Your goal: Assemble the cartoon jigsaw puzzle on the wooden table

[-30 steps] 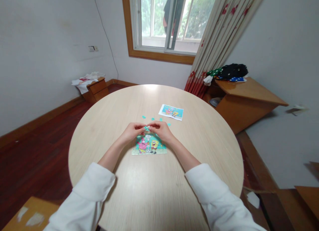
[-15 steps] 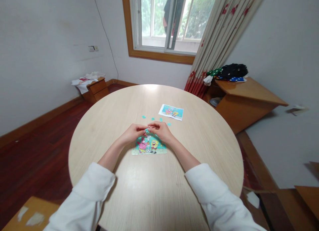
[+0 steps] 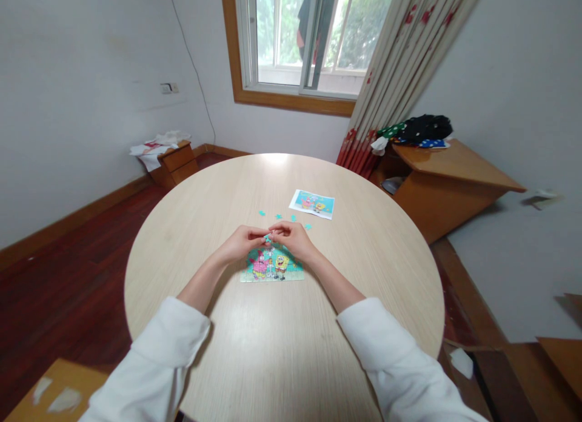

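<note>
A partly assembled jigsaw puzzle with cartoon figures on turquoise lies on the table in front of me. Over its far edge, the fingertips of both hands meet around a small turquoise puzzle piece. My left hand pinches from the left, and my right hand from the right, its fingers covering part of the piece. Both hands hide the puzzle's upper edge. Just beyond them several loose turquoise puzzle pieces are scattered, one of them close to my right knuckles.
A printed reference picture rests farther back on the round wooden table. Behind it are a window and a long curtain. Clothes are heaped on a tilted wooden cabinet at right; a small cabinet stands at left.
Both hands stay over the puzzle's far edge with almost no shift. The turquoise piece between the fingertips shows slightly more than before.
</note>
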Demonstrator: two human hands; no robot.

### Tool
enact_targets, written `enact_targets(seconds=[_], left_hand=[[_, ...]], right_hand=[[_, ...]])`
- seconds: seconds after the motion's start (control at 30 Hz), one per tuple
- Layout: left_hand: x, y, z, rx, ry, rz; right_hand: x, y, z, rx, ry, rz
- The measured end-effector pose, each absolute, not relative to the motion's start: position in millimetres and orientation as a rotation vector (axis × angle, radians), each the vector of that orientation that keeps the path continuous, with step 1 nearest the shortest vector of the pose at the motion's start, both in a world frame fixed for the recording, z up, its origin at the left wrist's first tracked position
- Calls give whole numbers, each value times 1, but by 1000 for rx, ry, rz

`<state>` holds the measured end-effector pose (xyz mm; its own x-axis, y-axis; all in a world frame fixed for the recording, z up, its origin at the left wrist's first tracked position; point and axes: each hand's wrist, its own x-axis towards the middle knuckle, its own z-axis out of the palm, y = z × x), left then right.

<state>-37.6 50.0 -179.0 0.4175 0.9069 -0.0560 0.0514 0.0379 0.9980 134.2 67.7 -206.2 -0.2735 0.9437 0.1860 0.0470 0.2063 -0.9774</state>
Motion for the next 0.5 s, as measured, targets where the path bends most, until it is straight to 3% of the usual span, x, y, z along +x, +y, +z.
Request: enact_targets(seconds=[0.5], left_hand=[[-36, 51, -181, 1305, 933, 959]], right_hand=[[134, 68, -207, -983, -1626, 1179]])
